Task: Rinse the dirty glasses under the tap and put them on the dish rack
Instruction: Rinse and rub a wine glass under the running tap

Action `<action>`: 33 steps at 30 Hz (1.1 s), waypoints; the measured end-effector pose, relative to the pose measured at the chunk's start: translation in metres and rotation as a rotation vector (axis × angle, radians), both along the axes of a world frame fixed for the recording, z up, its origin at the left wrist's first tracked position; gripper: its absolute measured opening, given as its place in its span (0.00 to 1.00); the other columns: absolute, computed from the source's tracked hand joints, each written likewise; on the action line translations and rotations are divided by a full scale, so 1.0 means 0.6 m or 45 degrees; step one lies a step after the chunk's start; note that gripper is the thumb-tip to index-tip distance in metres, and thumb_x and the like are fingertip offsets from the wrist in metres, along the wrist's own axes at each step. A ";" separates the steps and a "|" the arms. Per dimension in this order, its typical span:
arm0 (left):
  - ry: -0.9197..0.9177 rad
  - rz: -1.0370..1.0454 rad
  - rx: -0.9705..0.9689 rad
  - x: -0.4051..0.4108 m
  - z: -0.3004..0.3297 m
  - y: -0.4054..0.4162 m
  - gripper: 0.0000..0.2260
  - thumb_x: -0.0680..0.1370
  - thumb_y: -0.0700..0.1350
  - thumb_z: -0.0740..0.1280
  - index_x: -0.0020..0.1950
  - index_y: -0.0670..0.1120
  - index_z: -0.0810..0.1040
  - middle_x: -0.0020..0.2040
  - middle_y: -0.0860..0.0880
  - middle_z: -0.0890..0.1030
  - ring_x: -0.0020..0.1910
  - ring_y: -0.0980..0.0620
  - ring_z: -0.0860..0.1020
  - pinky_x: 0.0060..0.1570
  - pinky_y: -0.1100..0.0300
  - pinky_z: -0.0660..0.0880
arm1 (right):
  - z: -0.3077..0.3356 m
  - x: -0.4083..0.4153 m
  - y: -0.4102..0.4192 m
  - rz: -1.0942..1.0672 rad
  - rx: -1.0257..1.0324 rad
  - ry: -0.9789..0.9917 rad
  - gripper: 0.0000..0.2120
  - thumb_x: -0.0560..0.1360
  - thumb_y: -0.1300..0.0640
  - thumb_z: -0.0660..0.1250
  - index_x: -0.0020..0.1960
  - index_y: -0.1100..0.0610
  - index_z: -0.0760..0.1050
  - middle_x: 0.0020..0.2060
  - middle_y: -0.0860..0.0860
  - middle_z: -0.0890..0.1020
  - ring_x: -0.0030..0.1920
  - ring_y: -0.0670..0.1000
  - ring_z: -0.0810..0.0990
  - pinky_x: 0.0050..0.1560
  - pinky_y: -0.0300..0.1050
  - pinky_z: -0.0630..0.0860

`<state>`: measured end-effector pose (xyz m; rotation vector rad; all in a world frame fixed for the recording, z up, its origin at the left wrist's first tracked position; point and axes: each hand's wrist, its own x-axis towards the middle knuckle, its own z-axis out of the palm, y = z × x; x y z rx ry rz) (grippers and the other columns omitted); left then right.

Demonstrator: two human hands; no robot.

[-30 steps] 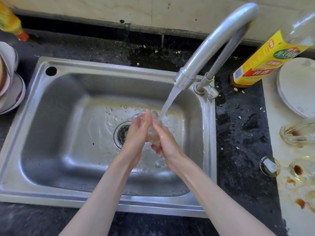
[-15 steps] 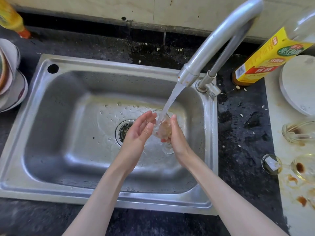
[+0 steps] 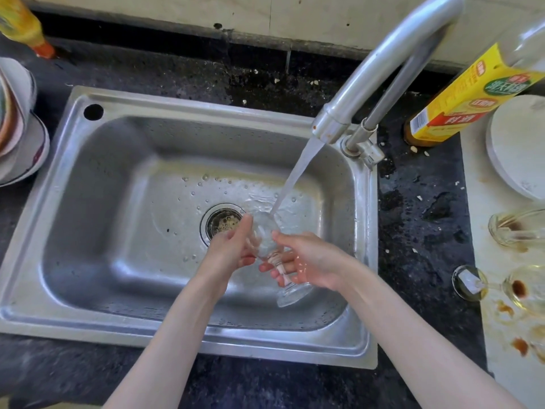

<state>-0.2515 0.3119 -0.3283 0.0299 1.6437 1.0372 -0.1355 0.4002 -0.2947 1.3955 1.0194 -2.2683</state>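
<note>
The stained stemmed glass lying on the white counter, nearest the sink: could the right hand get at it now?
Probably not yet: the right hand holds the clear stemmed glass under the tap. The stained stemmed glass lies unobstructed.

Yellow-labelled oil bottle (image 3: 460, 107) upper right, white round board (image 3: 519, 149) below it, stacked bowls (image 3: 17, 122) far left, dark speckled counter (image 3: 418, 231).
</note>
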 end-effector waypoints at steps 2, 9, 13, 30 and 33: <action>-0.019 0.003 -0.053 0.002 -0.006 -0.004 0.20 0.76 0.57 0.62 0.47 0.40 0.77 0.41 0.45 0.81 0.36 0.52 0.79 0.37 0.62 0.75 | -0.001 0.003 0.000 0.069 0.037 -0.054 0.17 0.81 0.50 0.57 0.53 0.64 0.74 0.44 0.63 0.80 0.31 0.51 0.77 0.29 0.40 0.74; 0.147 0.036 0.128 0.011 0.015 -0.002 0.22 0.71 0.54 0.69 0.60 0.43 0.73 0.53 0.45 0.81 0.47 0.51 0.81 0.48 0.60 0.77 | -0.011 0.003 -0.010 0.084 0.388 -0.067 0.18 0.79 0.38 0.48 0.50 0.47 0.71 0.49 0.54 0.80 0.36 0.49 0.75 0.42 0.43 0.72; 0.246 0.022 0.343 0.012 0.040 0.009 0.15 0.73 0.46 0.69 0.58 0.47 0.74 0.55 0.49 0.80 0.48 0.57 0.81 0.49 0.59 0.78 | -0.027 -0.004 -0.011 -0.229 0.585 0.080 0.18 0.79 0.40 0.51 0.55 0.50 0.73 0.51 0.54 0.81 0.40 0.47 0.75 0.43 0.41 0.70; 1.028 -1.380 0.685 -0.026 0.067 0.039 0.10 0.72 0.37 0.69 0.52 0.46 0.81 0.50 0.52 0.83 0.48 0.58 0.77 0.51 0.66 0.68 | -0.017 -0.009 0.042 0.013 0.761 0.061 0.30 0.82 0.43 0.43 0.40 0.58 0.78 0.20 0.43 0.73 0.21 0.39 0.69 0.23 0.32 0.63; 0.865 -1.207 0.572 -0.031 0.067 0.044 0.06 0.70 0.36 0.73 0.44 0.46 0.84 0.40 0.54 0.83 0.41 0.62 0.78 0.46 0.67 0.72 | -0.017 0.002 0.044 0.125 0.772 0.118 0.27 0.79 0.39 0.44 0.50 0.54 0.76 0.25 0.40 0.74 0.22 0.37 0.71 0.25 0.28 0.63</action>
